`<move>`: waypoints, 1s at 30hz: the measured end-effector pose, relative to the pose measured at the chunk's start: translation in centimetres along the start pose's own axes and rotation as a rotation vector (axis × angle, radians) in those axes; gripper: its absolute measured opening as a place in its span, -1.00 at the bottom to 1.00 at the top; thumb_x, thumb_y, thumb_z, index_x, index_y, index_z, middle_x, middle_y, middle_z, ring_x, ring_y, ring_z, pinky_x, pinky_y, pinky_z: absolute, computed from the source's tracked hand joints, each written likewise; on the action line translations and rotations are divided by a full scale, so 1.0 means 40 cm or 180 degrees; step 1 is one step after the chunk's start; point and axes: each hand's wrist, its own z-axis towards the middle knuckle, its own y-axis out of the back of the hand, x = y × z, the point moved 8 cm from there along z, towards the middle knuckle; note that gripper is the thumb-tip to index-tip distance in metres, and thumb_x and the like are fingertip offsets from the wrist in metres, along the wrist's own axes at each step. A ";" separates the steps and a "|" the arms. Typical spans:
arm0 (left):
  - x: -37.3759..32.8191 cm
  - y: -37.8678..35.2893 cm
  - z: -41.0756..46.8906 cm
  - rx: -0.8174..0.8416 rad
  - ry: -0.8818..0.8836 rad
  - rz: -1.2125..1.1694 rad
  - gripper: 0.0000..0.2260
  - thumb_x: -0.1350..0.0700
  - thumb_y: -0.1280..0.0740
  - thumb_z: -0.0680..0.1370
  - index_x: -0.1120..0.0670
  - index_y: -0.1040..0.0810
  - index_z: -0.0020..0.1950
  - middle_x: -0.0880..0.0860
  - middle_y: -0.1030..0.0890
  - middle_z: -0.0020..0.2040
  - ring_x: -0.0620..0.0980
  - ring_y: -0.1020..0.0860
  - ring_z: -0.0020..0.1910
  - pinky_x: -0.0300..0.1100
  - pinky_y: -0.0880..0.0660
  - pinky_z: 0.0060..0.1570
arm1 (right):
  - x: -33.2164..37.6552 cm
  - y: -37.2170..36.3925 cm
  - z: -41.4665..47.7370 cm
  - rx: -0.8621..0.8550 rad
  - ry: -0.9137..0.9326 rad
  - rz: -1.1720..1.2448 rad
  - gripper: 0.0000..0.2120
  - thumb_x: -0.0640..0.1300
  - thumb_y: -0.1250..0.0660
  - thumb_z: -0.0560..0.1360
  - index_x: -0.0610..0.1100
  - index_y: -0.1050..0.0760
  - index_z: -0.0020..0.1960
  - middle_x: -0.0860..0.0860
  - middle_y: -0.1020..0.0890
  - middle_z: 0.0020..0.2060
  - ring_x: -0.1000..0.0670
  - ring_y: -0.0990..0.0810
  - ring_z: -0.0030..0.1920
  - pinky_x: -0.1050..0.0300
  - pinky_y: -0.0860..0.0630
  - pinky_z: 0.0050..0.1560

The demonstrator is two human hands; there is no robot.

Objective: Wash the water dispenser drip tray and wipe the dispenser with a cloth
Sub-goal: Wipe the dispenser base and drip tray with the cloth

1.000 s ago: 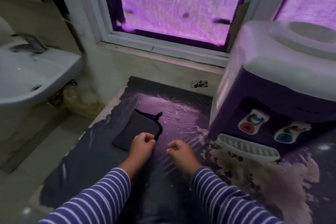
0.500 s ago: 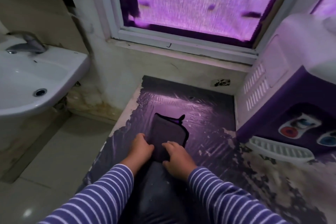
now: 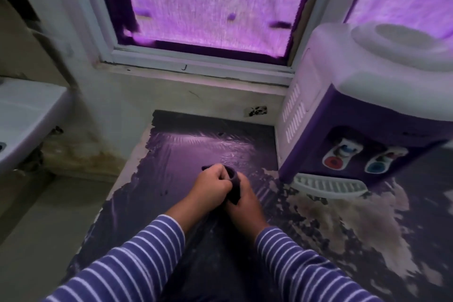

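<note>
On the dark tabletop (image 3: 196,149) the dispenser (image 3: 367,105) stands at right, its slotted tray (image 3: 328,186) seated at its foot, contents hidden. The left grip (image 3: 210,186) and right grip (image 3: 245,206), touching over the tabletop's middle, both clench the bunched dark cloth (image 3: 234,184).

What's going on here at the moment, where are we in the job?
A person in striped sleeves holds a dark cloth bunched between the left hand and the right hand, just above the dark countertop. The water dispenser stands to the right, with its white drip tray in place at its foot, not yet taken to the sink at the left. Neither hand touches the dispenser.
</note>
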 end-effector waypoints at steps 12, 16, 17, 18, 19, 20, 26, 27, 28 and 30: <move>-0.155 -0.388 -0.030 0.0489 -0.0412 -0.0534 -0.75 0.39 -0.26 0.46 0.04 -0.50 -0.09 0.07 -0.56 -0.17 -0.05 -0.50 -0.27 -0.20 -0.44 -0.24 | -0.202 0.384 -0.110 -0.0838 -0.0432 0.0630 -0.63 -0.23 -0.33 0.46 0.11 -0.49 0.19 0.09 -0.63 0.09 0.14 -0.59 0.10 0.08 -0.49 0.21; -0.127 -0.487 -0.013 0.0259 -0.0038 -0.0942 -0.74 0.41 -0.22 0.50 0.23 -0.43 0.17 0.15 -0.53 -0.09 -0.02 -0.50 -0.28 -0.32 -0.47 -0.37 | -0.297 0.505 -0.150 -0.1038 -0.0839 0.0409 -0.61 -0.17 -0.35 0.49 -0.04 -0.45 0.31 -0.02 -0.61 0.15 -0.02 -0.56 0.16 0.02 -0.46 0.24; -0.117 -0.501 -0.007 0.0169 0.0029 -0.0958 -0.72 0.42 -0.22 0.50 0.25 -0.41 0.19 0.18 -0.53 -0.06 0.00 -0.51 -0.24 -0.32 -0.48 -0.37 | -0.321 0.533 -0.161 -0.1099 -0.0956 0.0391 -0.59 -0.15 -0.35 0.50 -0.08 -0.42 0.34 -0.05 -0.60 0.16 -0.06 -0.55 0.18 0.02 -0.45 0.24; -0.108 -0.510 0.001 0.0078 0.0070 -0.0933 -0.70 0.42 -0.23 0.49 0.25 -0.40 0.21 0.18 -0.52 -0.04 0.02 -0.51 -0.20 -0.31 -0.48 -0.35 | -0.342 0.558 -0.170 -0.1142 -0.1041 0.0437 -0.59 -0.14 -0.34 0.51 -0.11 -0.41 0.35 -0.08 -0.59 0.16 -0.10 -0.54 0.18 0.00 -0.45 0.23; -0.101 -0.517 0.007 -0.0006 0.0096 -0.0924 -0.68 0.42 -0.23 0.49 0.23 -0.39 0.22 0.15 -0.51 -0.04 0.02 -0.50 -0.16 -0.30 -0.47 -0.32 | -0.360 0.580 -0.179 -0.1170 -0.1109 0.0534 -0.61 -0.15 -0.33 0.51 -0.11 -0.42 0.33 -0.08 -0.59 0.14 -0.11 -0.54 0.16 -0.01 -0.46 0.21; -0.097 -0.522 0.014 -0.0073 0.0109 -0.0930 -0.65 0.42 -0.24 0.48 0.18 -0.38 0.23 0.10 -0.51 -0.04 0.01 -0.51 -0.13 -0.28 -0.48 -0.28 | -0.377 0.601 -0.188 -0.1195 -0.1166 0.0648 -0.63 -0.16 -0.32 0.52 -0.09 -0.42 0.31 -0.07 -0.59 0.12 -0.10 -0.55 0.13 0.00 -0.47 0.18; -0.093 -0.527 0.053 -0.0418 0.0106 -0.0860 -0.53 0.31 -0.36 0.37 -0.05 -0.33 0.18 0.20 -0.59 0.11 0.20 -0.59 0.04 0.19 -0.55 0.04 | -0.447 0.698 -0.203 -0.1614 -0.1375 0.1137 -0.73 -0.27 -0.27 0.51 -0.15 -0.48 0.20 -0.05 -0.62 -0.05 -0.08 -0.58 -0.04 0.12 -0.48 -0.11; -0.095 -0.527 0.061 -0.0445 0.0113 -0.0806 -0.51 0.25 -0.38 0.36 -0.07 -0.31 0.20 0.19 -0.58 0.14 0.20 -0.58 0.07 0.22 -0.53 0.07 | -0.455 0.710 -0.200 -0.1697 -0.1412 0.1157 -0.73 -0.28 -0.27 0.50 -0.15 -0.48 0.19 -0.05 -0.62 -0.09 -0.08 -0.59 -0.07 0.15 -0.47 -0.18; -0.097 -0.525 0.069 -0.0509 0.0125 -0.0698 -0.47 0.18 -0.42 0.36 -0.07 -0.30 0.24 0.17 -0.56 0.18 0.18 -0.57 0.10 0.22 -0.52 0.10 | -0.462 0.720 -0.197 -0.1765 -0.1464 0.1174 -0.72 -0.29 -0.27 0.49 -0.14 -0.48 0.19 -0.06 -0.62 -0.09 -0.08 -0.59 -0.08 0.15 -0.49 -0.20; -0.097 -0.518 0.088 -0.0616 0.0146 -0.0451 -0.39 0.06 -0.47 0.34 -0.08 -0.27 0.30 0.12 -0.53 0.23 0.15 -0.54 0.15 0.19 -0.50 0.13 | -0.472 0.733 -0.186 -0.1839 -0.1556 0.1234 -0.65 -0.29 -0.26 0.47 -0.09 -0.45 0.23 -0.07 -0.62 -0.04 -0.07 -0.60 -0.07 0.06 -0.55 -0.10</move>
